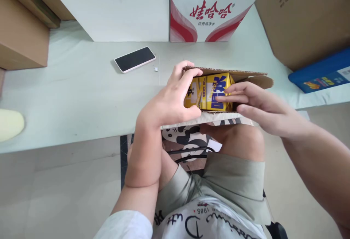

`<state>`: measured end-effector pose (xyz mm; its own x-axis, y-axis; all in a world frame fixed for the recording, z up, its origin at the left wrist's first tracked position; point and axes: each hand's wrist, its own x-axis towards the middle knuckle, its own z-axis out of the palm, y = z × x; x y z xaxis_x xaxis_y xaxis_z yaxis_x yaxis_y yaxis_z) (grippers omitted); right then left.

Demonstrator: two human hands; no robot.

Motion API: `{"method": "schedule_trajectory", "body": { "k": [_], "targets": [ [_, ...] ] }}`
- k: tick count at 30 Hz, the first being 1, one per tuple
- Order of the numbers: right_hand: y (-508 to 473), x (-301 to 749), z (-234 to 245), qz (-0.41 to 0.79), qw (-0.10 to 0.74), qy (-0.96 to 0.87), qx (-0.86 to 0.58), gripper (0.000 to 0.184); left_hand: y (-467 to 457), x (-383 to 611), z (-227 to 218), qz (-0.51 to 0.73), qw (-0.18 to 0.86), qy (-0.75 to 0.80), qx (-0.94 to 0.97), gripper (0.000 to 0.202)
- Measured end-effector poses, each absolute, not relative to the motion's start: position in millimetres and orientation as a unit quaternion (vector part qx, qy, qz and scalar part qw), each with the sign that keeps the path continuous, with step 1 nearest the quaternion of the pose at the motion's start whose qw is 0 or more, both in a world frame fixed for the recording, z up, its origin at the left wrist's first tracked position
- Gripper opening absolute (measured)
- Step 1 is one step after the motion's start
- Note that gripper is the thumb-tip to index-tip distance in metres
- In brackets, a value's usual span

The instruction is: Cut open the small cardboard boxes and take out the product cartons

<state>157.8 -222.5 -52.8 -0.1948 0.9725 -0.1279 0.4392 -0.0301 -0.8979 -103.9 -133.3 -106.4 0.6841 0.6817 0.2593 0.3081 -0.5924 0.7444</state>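
Observation:
In front of me at the table's near edge is an open brown cardboard box (225,70), its narrow opening facing up. Inside it lies a yellow printed package (203,93) with large blue characters. My left hand (175,98) grips the box's left end, fingers over the far wall and thumb by the near wall. From the right, my right hand (259,105) reaches over the opening with fingers stretched out. Its fingertips rest on or just above the package; exact contact I cannot tell. A raised flap (264,82) shows at the box's right end.
A phone (135,59) lies on the pale-covered table (82,100), a tiny white piece (155,69) beside it. Behind stand a white-and-red water carton (213,16) and a white box (123,9). Large brown cartons (303,23) and a blue package (322,73) are at right.

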Motion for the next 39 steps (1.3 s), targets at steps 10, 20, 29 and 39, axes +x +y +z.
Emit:
{"method": "schedule_trajectory", "body": {
  "k": [10, 20, 29, 39],
  "targets": [
    [-205.5, 155.5, -16.0, 0.371, 0.083, -0.764, -0.521, 0.068, -131.3, -104.2, -106.8, 0.282, 0.361, 0.286, 0.841, 0.075],
    [-202.6, 153.9, -24.3, 0.38, 0.113, -0.743, -0.54, 0.056, -133.5, -102.4, -102.8, 0.291, 0.386, 0.294, 0.824, 0.074],
    [-180.9, 164.1, -41.4, 0.168, 0.151, -0.843, -0.488, 0.026, -130.5, -102.7, -102.7, 0.293, 0.395, 0.299, 0.818, 0.07],
    [-174.7, 153.4, -36.7, 0.1, 0.103, -0.831, -0.537, 0.032, -125.4, -102.2, -103.8, 0.304, 0.406, 0.295, 0.81, 0.067]
  ]
}}
